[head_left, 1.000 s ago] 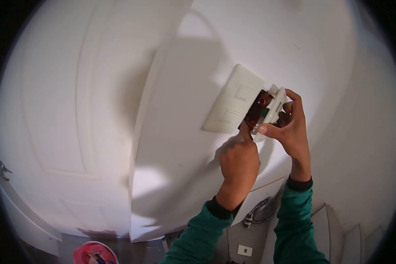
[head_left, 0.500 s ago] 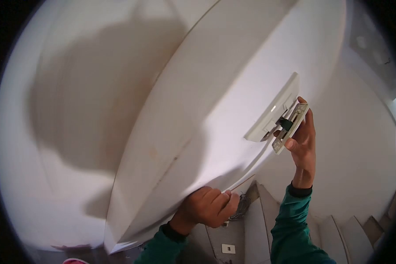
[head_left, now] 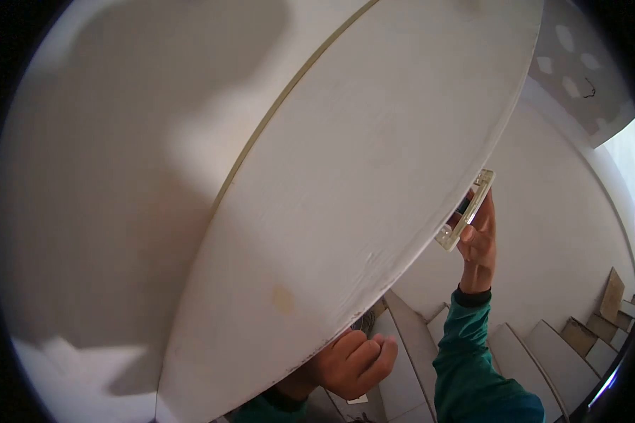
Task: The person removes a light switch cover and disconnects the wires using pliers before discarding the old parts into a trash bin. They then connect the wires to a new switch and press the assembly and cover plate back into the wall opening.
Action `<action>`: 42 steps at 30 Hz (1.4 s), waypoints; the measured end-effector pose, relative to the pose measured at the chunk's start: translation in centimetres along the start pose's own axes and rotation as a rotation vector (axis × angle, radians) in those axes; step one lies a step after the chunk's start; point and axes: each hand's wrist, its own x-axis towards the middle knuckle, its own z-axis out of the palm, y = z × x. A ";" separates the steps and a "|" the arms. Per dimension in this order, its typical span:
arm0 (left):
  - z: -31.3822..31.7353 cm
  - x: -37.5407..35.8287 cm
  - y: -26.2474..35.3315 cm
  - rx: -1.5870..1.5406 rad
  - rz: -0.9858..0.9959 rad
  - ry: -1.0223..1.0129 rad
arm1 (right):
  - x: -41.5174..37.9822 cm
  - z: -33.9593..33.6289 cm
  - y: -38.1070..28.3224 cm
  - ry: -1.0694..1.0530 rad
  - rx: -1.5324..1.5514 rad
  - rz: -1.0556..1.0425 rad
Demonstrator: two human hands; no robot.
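Observation:
My right hand (head_left: 480, 238) is raised beyond the edge of the white wall (head_left: 346, 176). Its thumb and fingers grip a pale rectangular wall switch plate (head_left: 484, 195) by its outer side, tilted, with a dark part behind it. The wall edge hides the plate's inner side. Lower down, my left hand (head_left: 358, 363) is closed in a fist beside the same edge, knuckles showing. What it holds, if anything, I cannot make out.
Tiled stairs (head_left: 533, 359) climb at the lower right, with a loose board (head_left: 612, 295) leaning near the upper steps. A coil of cable (head_left: 365, 322) lies behind my left hand. A curved wall (head_left: 543, 233) rises beyond.
My view has shifted left around the wall edge, so the larger white plate on the wall's far face is now hidden. My left hand sits slightly further right and lower.

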 end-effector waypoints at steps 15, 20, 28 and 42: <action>-2.8 1.6 1.3 0.077 -0.041 -0.184 | 0.5 1.7 -2.0 0.093 -0.052 -0.077; -1.3 1.1 1.6 0.318 -0.074 -0.140 | 0.2 2.4 -3.3 0.169 -0.127 0.033; -0.4 11.1 3.7 0.723 -0.071 -0.469 | 1.2 2.8 -1.5 0.295 -0.240 -0.158; 5.5 24.1 0.7 1.091 -0.070 -1.021 | 1.9 1.6 0.8 0.130 -0.194 -0.275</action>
